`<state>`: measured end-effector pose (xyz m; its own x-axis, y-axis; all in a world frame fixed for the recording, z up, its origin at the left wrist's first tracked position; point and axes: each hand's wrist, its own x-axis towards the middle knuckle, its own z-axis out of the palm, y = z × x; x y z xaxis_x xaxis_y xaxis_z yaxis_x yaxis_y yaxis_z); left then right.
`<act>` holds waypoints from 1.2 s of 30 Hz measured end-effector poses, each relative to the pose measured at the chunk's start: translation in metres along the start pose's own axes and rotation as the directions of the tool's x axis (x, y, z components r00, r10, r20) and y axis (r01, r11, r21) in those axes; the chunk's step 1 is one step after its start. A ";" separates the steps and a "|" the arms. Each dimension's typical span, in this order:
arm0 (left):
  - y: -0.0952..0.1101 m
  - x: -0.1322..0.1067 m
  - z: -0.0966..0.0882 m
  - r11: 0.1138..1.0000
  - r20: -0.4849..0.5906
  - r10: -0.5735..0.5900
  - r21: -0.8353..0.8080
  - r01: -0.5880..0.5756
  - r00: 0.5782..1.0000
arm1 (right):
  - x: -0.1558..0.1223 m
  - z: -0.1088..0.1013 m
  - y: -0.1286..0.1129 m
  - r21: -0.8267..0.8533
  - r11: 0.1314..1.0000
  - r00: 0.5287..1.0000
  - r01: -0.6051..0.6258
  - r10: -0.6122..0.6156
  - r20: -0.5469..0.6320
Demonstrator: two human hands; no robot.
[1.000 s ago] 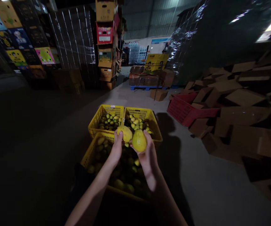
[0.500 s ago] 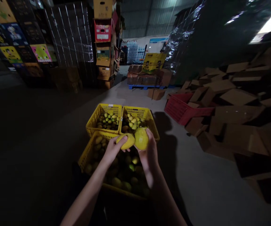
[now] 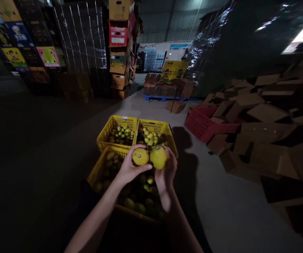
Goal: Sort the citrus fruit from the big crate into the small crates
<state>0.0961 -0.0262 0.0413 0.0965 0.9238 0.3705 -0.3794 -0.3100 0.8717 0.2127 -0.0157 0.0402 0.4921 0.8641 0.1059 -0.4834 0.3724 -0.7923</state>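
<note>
My left hand (image 3: 128, 169) is closed around a yellow fruit (image 3: 140, 156), its stem end turned toward me. My right hand (image 3: 166, 173) grips a second yellow fruit (image 3: 158, 156) right beside it; the two fruits touch. Both hands hover over the near yellow crate (image 3: 100, 168), which holds several green and yellow fruits in shadow. Beyond it stand two more yellow crates side by side, the far left crate (image 3: 108, 129) and the far right crate (image 3: 164, 128), each with several small green-yellow fruits.
A red crate (image 3: 201, 123) lies among a heap of flattened cardboard boxes (image 3: 267, 116) on the right. Stacked cartons (image 3: 120, 49) and wrapped pallets stand at the back left. A blue pallet with boxes (image 3: 164, 88) sits farther back. Grey concrete floor (image 3: 220, 196) runs to the right.
Both hands have drawn the two fruits closer together and slightly lower. The left hand has turned its fruit so the stem end faces me.
</note>
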 end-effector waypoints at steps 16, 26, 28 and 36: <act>0.004 0.002 -0.017 0.926 0.207 0.292 0.185 -0.330 0.934 | -0.017 0.003 0.012 -0.026 0.954 0.936 0.298 -0.287 0.205; 0.010 -0.001 -0.018 0.894 0.269 0.311 0.244 -0.377 0.912 | -0.017 0.001 0.010 0.016 0.947 0.934 0.320 -0.318 0.164; 0.010 -0.002 -0.018 0.889 0.276 0.315 0.248 -0.384 0.908 | -0.017 0.001 0.010 0.011 0.946 0.933 0.325 -0.322 0.161; 0.008 0.000 -0.019 0.864 0.279 0.347 0.278 -0.421 0.896 | -0.017 0.003 0.010 0.002 0.944 0.937 0.329 -0.327 0.126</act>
<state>0.0753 -0.0244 0.0415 0.2112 0.6573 0.7235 -0.1126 -0.7189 0.6860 0.1975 -0.0258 0.0318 0.5276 0.7304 0.4338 -0.2959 0.6366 -0.7122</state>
